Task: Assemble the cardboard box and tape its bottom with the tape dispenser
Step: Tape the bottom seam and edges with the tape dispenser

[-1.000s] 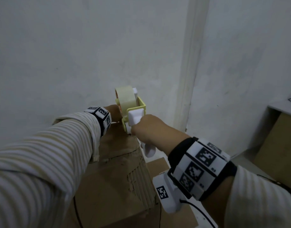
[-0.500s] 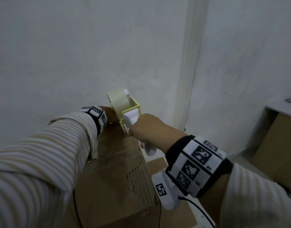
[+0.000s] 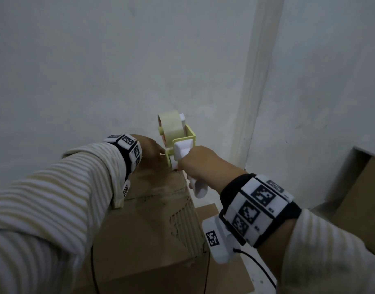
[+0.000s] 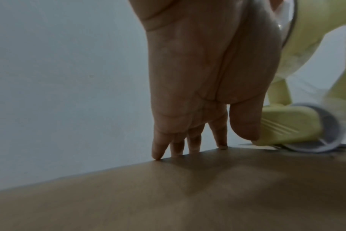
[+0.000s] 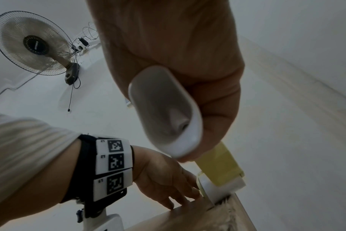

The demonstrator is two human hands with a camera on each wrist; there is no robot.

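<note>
A worn brown cardboard box [image 3: 148,230] stands in front of me with its flaps on top. My right hand [image 3: 201,164] grips the white handle of a yellow tape dispenser [image 3: 178,143], whose front end presses on the box's far edge. The dispenser [image 5: 219,168] shows below my fist in the right wrist view. My left hand [image 3: 149,148] lies beside it, fingers straight, fingertips [image 4: 193,148] resting on the far edge of the box [image 4: 168,195]. The dispenser [image 4: 282,125] sits just right of the thumb.
A pale wall rises right behind the box, with a corner [image 3: 258,102] to the right. More cardboard [image 3: 364,200] leans at the right under a shelf. A flat cardboard sheet [image 3: 209,211] lies on the floor. A standing fan [image 5: 36,45] is behind me.
The dispenser has stayed at the box's far edge, tilting slightly as my right hand shifted. My left hand remains on the box beside it.
</note>
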